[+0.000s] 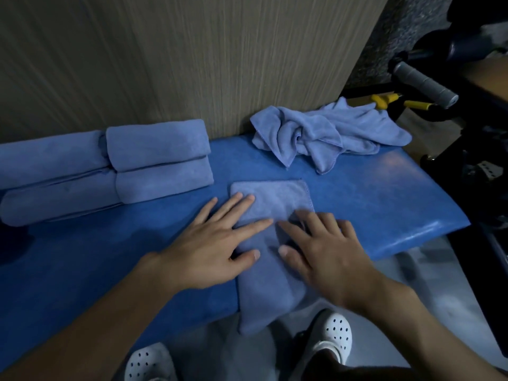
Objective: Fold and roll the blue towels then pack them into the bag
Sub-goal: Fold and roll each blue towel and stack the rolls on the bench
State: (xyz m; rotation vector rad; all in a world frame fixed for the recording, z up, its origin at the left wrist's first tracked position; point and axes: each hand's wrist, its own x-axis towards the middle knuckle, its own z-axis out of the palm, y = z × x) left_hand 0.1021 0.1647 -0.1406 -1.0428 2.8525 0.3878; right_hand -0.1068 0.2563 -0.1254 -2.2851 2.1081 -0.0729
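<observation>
A folded blue towel lies as a long strip across the blue padded bench, its near end hanging over the front edge. My left hand lies flat with spread fingers on the strip's left side. My right hand presses flat on its right side, slightly blurred. Several rolled blue towels are stacked at the left against the wall. A crumpled heap of loose blue towels sits at the bench's far right. No bag is in view.
A wood-grain wall panel rises behind the bench. Dark gym equipment with a grey foam handle and yellow parts stands at the right. White perforated clogs show on the floor below the bench edge.
</observation>
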